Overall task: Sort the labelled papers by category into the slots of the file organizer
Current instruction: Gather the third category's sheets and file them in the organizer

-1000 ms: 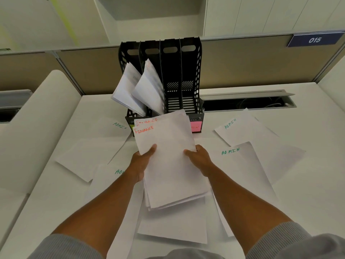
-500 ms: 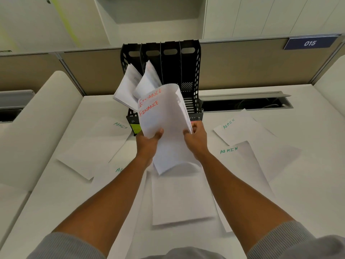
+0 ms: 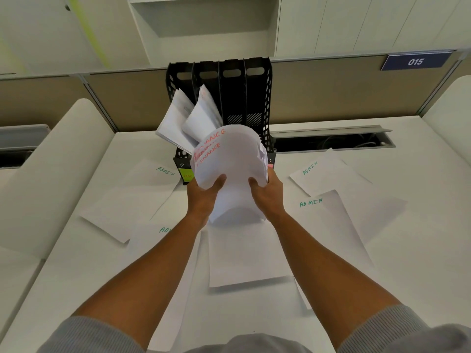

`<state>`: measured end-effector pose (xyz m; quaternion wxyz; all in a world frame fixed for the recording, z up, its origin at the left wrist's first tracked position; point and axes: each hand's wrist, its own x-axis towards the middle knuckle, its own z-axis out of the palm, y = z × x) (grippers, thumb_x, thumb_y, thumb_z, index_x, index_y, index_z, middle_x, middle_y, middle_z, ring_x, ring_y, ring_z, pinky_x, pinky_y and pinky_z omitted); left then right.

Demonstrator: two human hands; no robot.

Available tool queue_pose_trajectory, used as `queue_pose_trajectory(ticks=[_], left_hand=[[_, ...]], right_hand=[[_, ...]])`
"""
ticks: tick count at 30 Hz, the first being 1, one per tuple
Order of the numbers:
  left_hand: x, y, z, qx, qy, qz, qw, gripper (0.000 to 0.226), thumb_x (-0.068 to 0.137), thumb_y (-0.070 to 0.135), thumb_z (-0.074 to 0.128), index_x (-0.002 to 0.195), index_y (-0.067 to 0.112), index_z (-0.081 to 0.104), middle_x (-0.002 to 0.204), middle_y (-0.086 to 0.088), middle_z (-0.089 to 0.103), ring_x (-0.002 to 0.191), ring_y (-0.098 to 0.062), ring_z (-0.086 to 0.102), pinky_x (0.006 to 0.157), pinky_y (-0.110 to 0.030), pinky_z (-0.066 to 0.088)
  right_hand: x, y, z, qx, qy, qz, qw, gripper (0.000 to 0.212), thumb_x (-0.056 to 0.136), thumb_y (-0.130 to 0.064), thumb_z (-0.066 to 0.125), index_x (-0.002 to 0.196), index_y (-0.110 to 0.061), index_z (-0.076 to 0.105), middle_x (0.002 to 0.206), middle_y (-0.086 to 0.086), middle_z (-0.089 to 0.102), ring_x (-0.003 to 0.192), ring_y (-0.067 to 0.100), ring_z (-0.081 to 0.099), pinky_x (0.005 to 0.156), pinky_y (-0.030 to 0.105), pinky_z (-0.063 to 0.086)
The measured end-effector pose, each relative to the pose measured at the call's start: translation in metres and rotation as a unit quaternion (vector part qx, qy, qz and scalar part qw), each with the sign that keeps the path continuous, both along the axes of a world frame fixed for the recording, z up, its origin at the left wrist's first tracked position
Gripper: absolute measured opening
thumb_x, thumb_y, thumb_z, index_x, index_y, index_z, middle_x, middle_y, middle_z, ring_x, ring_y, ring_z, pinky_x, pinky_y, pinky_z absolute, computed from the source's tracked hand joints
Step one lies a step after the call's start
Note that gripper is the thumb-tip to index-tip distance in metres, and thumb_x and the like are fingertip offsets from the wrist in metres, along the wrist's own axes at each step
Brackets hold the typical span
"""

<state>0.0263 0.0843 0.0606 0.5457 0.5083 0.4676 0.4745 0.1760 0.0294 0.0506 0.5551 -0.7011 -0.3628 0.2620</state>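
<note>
Now both hands, left hand (image 3: 204,197) and right hand (image 3: 267,194), grip the curled FINANCE stack (image 3: 229,164) near the file organizer (image 3: 257,98); next likely tipping it into an empty right slot.

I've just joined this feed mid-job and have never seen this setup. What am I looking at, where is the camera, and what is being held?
There is no machine here: a person works with two bare hands. The single picture comes from a camera worn on the person's head, looking forward and down.

The left hand and right hand together grip a curled bundle of white papers marked FINANCE in red, raised in front of the black four-slot plastic file organizer. Its two left slots already hold white sheets; the two right slots look empty.

On the white desk lie loose white sheets labelled ADMIN in green, on both sides of the arms.
</note>
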Motion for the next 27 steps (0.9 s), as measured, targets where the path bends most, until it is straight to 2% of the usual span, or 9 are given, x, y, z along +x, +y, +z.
queue_pose_trajectory(ticks=[4,7,9,11,14,18,20,23,27], left_hand=[[-0.004,0.0,-0.007,-0.018,0.044,-0.019,0.999,0.04,0.082,0.028,0.075,0.114,0.035,0.051,0.109,-0.001,0.064,0.103,-0.022,0.063,0.073,-0.024,0.057],[-0.003,-0.001,-0.004,0.0,0.034,0.003,0.999,0.046,0.084,0.031,0.073,0.123,0.023,0.051,0.11,-0.006,0.065,0.102,-0.025,0.064,0.071,-0.023,0.059],[0.0,0.0,0.001,0.026,0.015,0.015,0.999,0.053,0.083,0.031,0.073,0.129,0.018,0.049,0.113,-0.009,0.064,0.103,-0.025,0.064,0.076,-0.025,0.059],[0.002,0.001,0.004,0.036,0.008,0.018,0.999,0.055,0.083,0.031,0.074,0.13,0.021,0.048,0.114,-0.007,0.063,0.103,-0.023,0.063,0.076,-0.021,0.058],[0.002,-0.002,0.003,0.014,0.015,0.004,1.0,0.051,0.078,0.036,0.077,0.119,0.04,0.048,0.111,0.002,0.062,0.104,-0.019,0.061,0.079,-0.027,0.057],[-0.003,-0.003,0.001,-0.003,0.0,0.024,1.0,0.061,0.075,0.045,0.077,0.128,0.033,0.048,0.117,-0.002,0.062,0.108,-0.023,0.061,0.079,-0.033,0.06],[-0.001,0.0,0.012,0.005,-0.036,0.054,0.998,0.057,0.075,0.052,0.075,0.123,0.031,0.053,0.113,0.0,0.065,0.103,-0.019,0.065,0.076,-0.032,0.06],[0.004,0.005,0.031,0.046,-0.079,0.095,0.991,0.053,0.077,0.056,0.071,0.113,0.019,0.062,0.107,-0.004,0.07,0.098,-0.018,0.069,0.081,-0.037,0.059],[0.012,0.007,0.052,0.051,-0.073,0.153,0.984,0.044,0.083,0.06,0.06,0.095,0.018,0.067,0.097,-0.005,0.072,0.092,-0.019,0.07,0.078,-0.037,0.06]], right_hand=[[0.001,-0.004,-0.006,-0.026,0.008,-0.008,1.0,0.036,0.09,-0.026,0.063,0.123,-0.015,0.054,0.102,-0.003,0.057,0.092,0.016,0.055,0.084,0.033,0.052],[0.001,-0.003,-0.002,-0.001,0.012,-0.011,1.0,0.034,0.091,-0.025,0.062,0.122,-0.013,0.056,0.101,0.0,0.06,0.093,0.019,0.059,0.074,0.019,0.05],[-0.001,0.0,0.005,0.015,0.017,-0.012,1.0,0.035,0.09,-0.028,0.063,0.122,-0.015,0.056,0.1,-0.002,0.06,0.092,0.018,0.06,0.073,0.019,0.05],[-0.002,0.004,0.009,0.019,0.025,-0.016,0.999,0.037,0.089,-0.031,0.063,0.123,-0.017,0.055,0.101,-0.004,0.06,0.091,0.016,0.059,0.077,0.026,0.053],[-0.003,0.001,0.003,0.009,0.008,-0.015,1.0,0.034,0.088,-0.027,0.065,0.119,-0.018,0.056,0.098,-0.004,0.06,0.089,0.017,0.06,0.069,0.016,0.05],[0.0,-0.007,-0.008,-0.004,-0.003,-0.013,1.0,0.03,0.089,-0.024,0.064,0.117,-0.015,0.058,0.095,-0.002,0.062,0.087,0.017,0.06,0.066,0.012,0.045],[0.001,-0.008,-0.006,-0.007,-0.004,-0.015,1.0,0.029,0.09,-0.024,0.063,0.116,-0.013,0.059,0.094,-0.002,0.062,0.084,0.016,0.059,0.062,0.008,0.042],[0.001,-0.007,-0.002,-0.005,-0.021,-0.011,1.0,0.027,0.091,-0.024,0.062,0.115,-0.012,0.06,0.094,0.002,0.064,0.082,0.016,0.06,0.06,0.007,0.039],[0.0,-0.008,0.001,-0.011,-0.023,-0.003,1.0,0.027,0.091,-0.023,0.062,0.116,-0.011,0.06,0.095,0.003,0.064,0.083,0.016,0.06,0.06,0.006,0.038]])
